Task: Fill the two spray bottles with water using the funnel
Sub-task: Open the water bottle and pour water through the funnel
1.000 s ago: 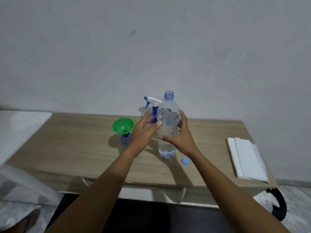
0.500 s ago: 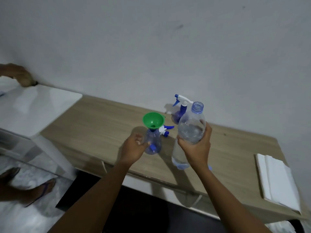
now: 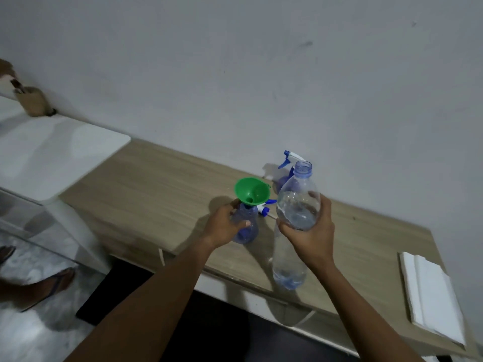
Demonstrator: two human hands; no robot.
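Where a green funnel (image 3: 252, 190) sits, the spray bottle (image 3: 249, 233) is clear-blue.
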